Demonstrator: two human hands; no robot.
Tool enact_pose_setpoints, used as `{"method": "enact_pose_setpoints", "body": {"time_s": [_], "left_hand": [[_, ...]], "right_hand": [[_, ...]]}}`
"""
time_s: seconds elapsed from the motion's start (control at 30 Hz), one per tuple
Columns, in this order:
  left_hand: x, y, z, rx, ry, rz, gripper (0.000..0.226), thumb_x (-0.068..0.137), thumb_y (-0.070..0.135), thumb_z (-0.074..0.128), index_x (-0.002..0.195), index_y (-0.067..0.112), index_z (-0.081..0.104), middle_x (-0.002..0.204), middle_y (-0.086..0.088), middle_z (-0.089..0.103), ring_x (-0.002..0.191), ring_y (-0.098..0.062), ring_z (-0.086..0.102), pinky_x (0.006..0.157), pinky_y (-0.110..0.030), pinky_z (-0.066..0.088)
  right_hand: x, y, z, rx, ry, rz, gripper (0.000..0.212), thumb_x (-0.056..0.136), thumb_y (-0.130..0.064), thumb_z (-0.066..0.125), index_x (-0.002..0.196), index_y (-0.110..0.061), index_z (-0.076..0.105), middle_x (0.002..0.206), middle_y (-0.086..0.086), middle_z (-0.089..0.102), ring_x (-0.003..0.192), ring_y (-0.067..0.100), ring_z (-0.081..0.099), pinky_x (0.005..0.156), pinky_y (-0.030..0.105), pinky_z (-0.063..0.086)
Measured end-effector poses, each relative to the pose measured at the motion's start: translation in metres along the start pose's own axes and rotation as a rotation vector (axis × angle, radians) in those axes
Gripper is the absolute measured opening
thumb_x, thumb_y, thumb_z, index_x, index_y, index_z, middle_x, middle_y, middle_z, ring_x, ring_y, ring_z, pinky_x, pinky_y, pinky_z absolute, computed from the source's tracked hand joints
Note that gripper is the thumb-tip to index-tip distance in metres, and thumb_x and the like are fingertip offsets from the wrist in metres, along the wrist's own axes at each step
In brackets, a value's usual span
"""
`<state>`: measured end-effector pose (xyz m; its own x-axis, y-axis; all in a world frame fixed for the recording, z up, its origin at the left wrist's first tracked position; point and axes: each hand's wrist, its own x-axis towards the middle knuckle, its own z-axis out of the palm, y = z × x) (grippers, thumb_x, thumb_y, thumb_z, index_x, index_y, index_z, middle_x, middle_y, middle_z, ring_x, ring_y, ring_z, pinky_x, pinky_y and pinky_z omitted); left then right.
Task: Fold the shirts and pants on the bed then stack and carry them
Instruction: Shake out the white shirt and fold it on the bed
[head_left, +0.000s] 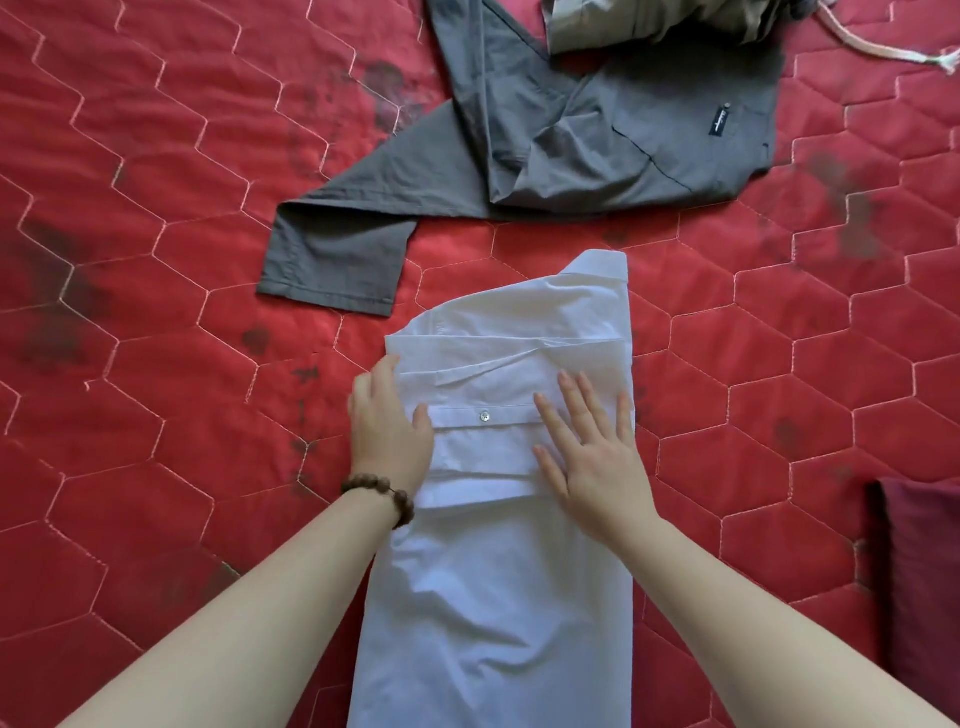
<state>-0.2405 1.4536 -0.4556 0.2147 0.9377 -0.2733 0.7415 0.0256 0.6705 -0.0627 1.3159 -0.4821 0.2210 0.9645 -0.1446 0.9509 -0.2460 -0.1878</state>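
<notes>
A white shirt (498, 597) lies lengthwise on the red quilted bed (156, 260), folded into a narrow strip with its collar at the far end and the sleeves folded across the middle. My left hand (387, 431) rests on the shirt's left edge, fingers curled over the fabric, a bead bracelet on the wrist. My right hand (592, 457) lies flat and spread on the right side of the folded sleeve cuff. Beyond the white shirt, a grey shirt (571, 145) lies crumpled and unfolded, one sleeve stretched toward the left.
An olive-grey garment (660, 23) with a white drawstring (878, 49) lies at the far top edge. A dark red pillow (919, 571) sits at the right. The quilt shows dark stains.
</notes>
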Motion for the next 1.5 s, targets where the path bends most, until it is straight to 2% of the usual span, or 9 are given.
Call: {"method": "enact_pose_setpoints", "body": {"time_s": [0.07, 0.17, 0.27, 0.47, 0.7, 0.8, 0.93, 1.23, 1.5], "left_hand": [[-0.005, 0.0, 0.007, 0.273, 0.065, 0.287, 0.057, 0.081, 0.008, 0.063, 0.135, 0.007, 0.045, 0.137, -0.019, 0.045, 0.13, -0.036, 0.038, 0.11, -0.047, 0.031], [-0.008, -0.005, 0.029, 0.587, -0.108, 0.506, 0.064, 0.09, 0.033, 0.052, 0.147, 0.013, 0.031, 0.156, -0.017, 0.02, 0.146, -0.034, 0.012, 0.116, -0.052, 0.014], [-0.002, -0.029, 0.051, 0.807, -0.234, 0.509, 0.072, 0.093, 0.058, 0.018, 0.151, 0.024, -0.01, 0.159, -0.007, -0.016, 0.144, -0.03, -0.02, 0.117, -0.051, -0.009], [0.003, -0.045, 0.064, 0.763, -0.125, 0.565, 0.075, 0.088, 0.06, 0.027, 0.153, 0.025, 0.011, 0.161, -0.006, 0.004, 0.147, -0.034, -0.002, 0.116, -0.056, 0.004], [-0.015, -0.033, 0.063, 0.945, -0.119, 0.503, 0.067, 0.093, 0.054, -0.001, 0.148, 0.019, -0.016, 0.154, -0.009, -0.025, 0.139, -0.027, -0.029, 0.111, -0.054, -0.021], [-0.048, -0.034, 0.062, 0.907, -0.167, 0.562, 0.064, 0.095, 0.045, 0.007, 0.151, 0.016, -0.001, 0.157, -0.012, -0.012, 0.144, -0.026, -0.015, 0.114, -0.053, -0.012], [-0.115, -0.054, 0.055, 0.839, -0.244, 0.596, 0.06, 0.091, 0.039, 0.023, 0.143, 0.016, 0.042, 0.151, -0.014, 0.032, 0.14, -0.028, 0.031, 0.113, -0.054, 0.026], [-0.209, -0.117, 0.036, 0.791, -0.339, 0.646, 0.065, 0.088, 0.047, 0.033, 0.146, 0.016, 0.035, 0.152, -0.016, 0.03, 0.14, -0.033, 0.029, 0.108, -0.051, 0.021], [-0.258, -0.165, 0.007, 0.841, -0.406, 0.748, 0.063, 0.092, 0.046, 0.026, 0.148, 0.018, 0.027, 0.155, -0.013, 0.024, 0.143, -0.031, 0.021, 0.113, -0.053, 0.018]], "right_hand": [[0.01, -0.002, 0.002, -0.024, 0.061, 0.01, 0.056, 0.098, -0.043, 0.031, 0.149, -0.021, 0.034, 0.158, 0.01, 0.02, 0.147, 0.025, 0.014, 0.116, 0.058, 0.006], [0.025, -0.005, 0.011, -0.082, 0.007, 0.002, 0.057, 0.097, -0.049, 0.029, 0.149, -0.027, 0.03, 0.16, 0.008, 0.013, 0.148, 0.026, 0.007, 0.115, 0.06, 0.001], [0.029, -0.001, 0.027, -0.139, -0.052, 0.017, 0.06, 0.095, -0.057, 0.023, 0.151, -0.035, 0.02, 0.162, 0.005, 0.004, 0.149, 0.025, -0.002, 0.115, 0.061, -0.002], [0.031, 0.005, 0.039, -0.168, -0.052, 0.043, 0.061, 0.094, -0.062, 0.019, 0.15, -0.041, 0.007, 0.162, -0.001, -0.004, 0.148, 0.022, -0.009, 0.114, 0.061, -0.007], [0.016, -0.01, 0.028, -0.138, -0.114, 0.091, 0.063, 0.093, -0.06, 0.008, 0.15, -0.036, -0.001, 0.157, 0.0, -0.023, 0.146, 0.022, -0.019, 0.112, 0.062, -0.014], [-0.027, -0.033, 0.032, -0.096, -0.037, 0.033, 0.062, 0.096, -0.051, 0.024, 0.151, -0.025, 0.021, 0.16, 0.007, 0.007, 0.148, 0.027, 0.006, 0.113, 0.065, 0.001], [-0.098, -0.06, 0.051, -0.089, -0.031, 0.063, 0.059, 0.095, -0.047, 0.031, 0.146, -0.019, 0.038, 0.156, 0.008, 0.025, 0.145, 0.029, 0.022, 0.108, 0.064, 0.014], [-0.209, -0.084, 0.08, -0.095, -0.069, 0.068, 0.065, 0.091, -0.054, 0.035, 0.149, -0.025, 0.03, 0.157, 0.007, 0.024, 0.145, 0.028, 0.019, 0.107, 0.068, 0.016], [-0.295, -0.124, 0.09, -0.062, -0.085, 0.268, 0.062, 0.093, -0.051, 0.032, 0.149, -0.025, 0.029, 0.158, 0.008, 0.023, 0.146, 0.027, 0.014, 0.111, 0.064, 0.012]]}}
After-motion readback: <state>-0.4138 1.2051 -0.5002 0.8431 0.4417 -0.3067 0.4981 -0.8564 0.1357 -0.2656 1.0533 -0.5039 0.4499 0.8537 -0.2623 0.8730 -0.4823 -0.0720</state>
